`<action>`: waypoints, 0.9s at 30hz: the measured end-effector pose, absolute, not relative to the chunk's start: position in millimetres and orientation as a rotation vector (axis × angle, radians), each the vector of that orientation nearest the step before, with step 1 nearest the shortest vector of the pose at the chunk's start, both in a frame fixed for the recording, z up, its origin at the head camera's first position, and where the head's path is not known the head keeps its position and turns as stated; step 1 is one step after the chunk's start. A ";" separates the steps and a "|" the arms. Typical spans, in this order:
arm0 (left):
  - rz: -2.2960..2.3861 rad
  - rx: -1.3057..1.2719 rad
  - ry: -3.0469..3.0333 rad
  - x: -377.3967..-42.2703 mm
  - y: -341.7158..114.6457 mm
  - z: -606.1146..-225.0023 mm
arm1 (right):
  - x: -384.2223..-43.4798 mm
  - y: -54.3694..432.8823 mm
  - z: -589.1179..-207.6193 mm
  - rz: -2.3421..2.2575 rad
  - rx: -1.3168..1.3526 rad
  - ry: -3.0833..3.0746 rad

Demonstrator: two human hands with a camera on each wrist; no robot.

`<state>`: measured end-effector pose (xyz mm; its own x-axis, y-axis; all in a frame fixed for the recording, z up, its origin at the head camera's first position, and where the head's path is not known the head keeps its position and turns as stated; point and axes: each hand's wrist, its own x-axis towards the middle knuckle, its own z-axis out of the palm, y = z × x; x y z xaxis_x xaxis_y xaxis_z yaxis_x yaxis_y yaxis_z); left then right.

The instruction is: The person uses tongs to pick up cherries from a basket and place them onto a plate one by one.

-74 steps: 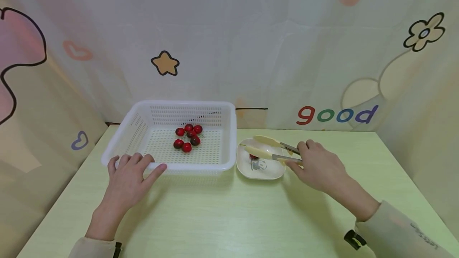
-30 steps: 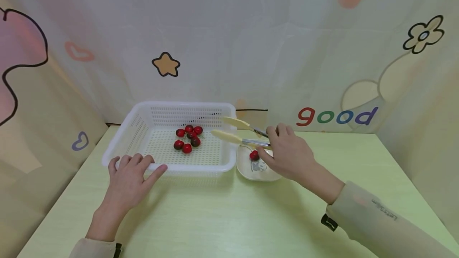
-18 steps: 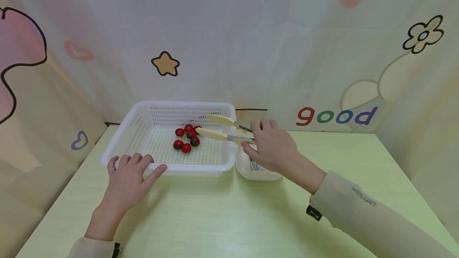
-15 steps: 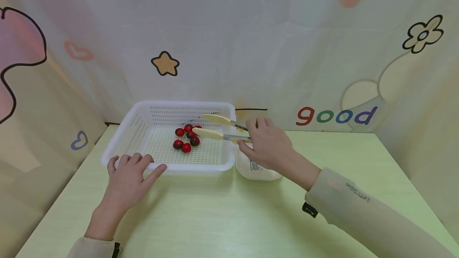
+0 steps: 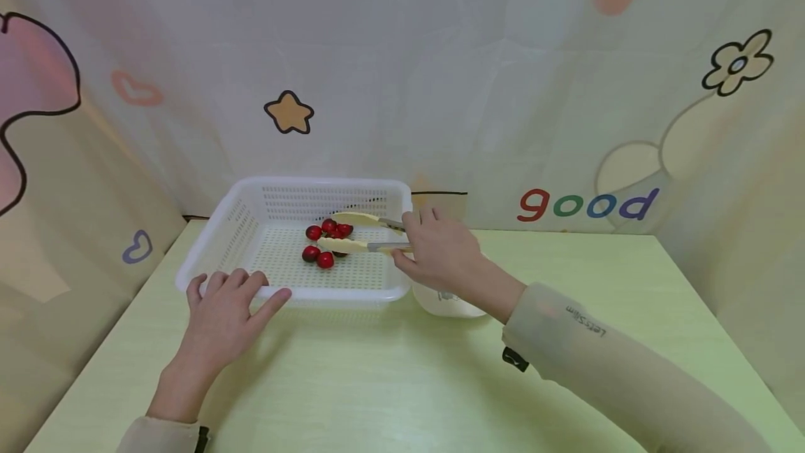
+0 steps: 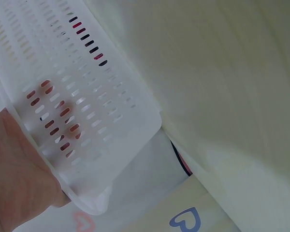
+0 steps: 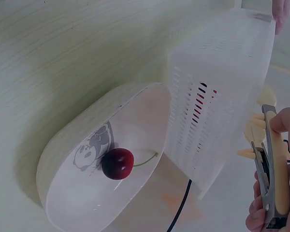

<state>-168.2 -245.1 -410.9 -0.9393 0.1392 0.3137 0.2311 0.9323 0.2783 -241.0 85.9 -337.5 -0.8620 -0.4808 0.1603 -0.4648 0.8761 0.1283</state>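
In the head view my left hand (image 5: 220, 320) holds the near rim of a white slotted plastic basket (image 5: 352, 295), fingers hooked over it; the left wrist view shows fingers through the slots in the basket wall (image 6: 121, 140). My right hand (image 5: 443, 250) grips tongs (image 5: 380, 247) with cream tips and metal arms. Their spread tips reach inside the basket, over a cluster of red cherries (image 5: 325, 259), hiding some of them. In the right wrist view, the tongs (image 7: 280, 179) stand beyond a small white dish (image 7: 150, 106) holding one stemmed cherry (image 7: 117, 164).
Right of the basket, the dish (image 5: 440, 306) stands close by, partly hidden beneath my right arm. Both rest on a pale green table (image 5: 352, 383). A printed curtain (image 5: 440, 89) hangs behind and along both sides.
My right hand has carried the spread tongs left from over the dish, then lowered the tips in among the cherries in the basket. My left hand has stayed on the rim.
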 end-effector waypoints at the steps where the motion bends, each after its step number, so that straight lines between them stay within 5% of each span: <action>1: -0.454 -0.273 -2.798 -167.9 -245.3 -410.8 | -241.5 83.8 -337.6 -0.134 0.733 -2.863; 27: -0.467 -0.278 -2.781 -167.3 -245.2 -411.5 | -251.3 44.6 -349.7 -0.405 0.884 -2.886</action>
<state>-167.3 -245.2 -411.5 -0.9343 0.1379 0.3288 0.2377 0.9282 0.2861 -251.3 44.6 -349.7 -0.8273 -0.5616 0.0141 -0.5361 0.7966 0.2793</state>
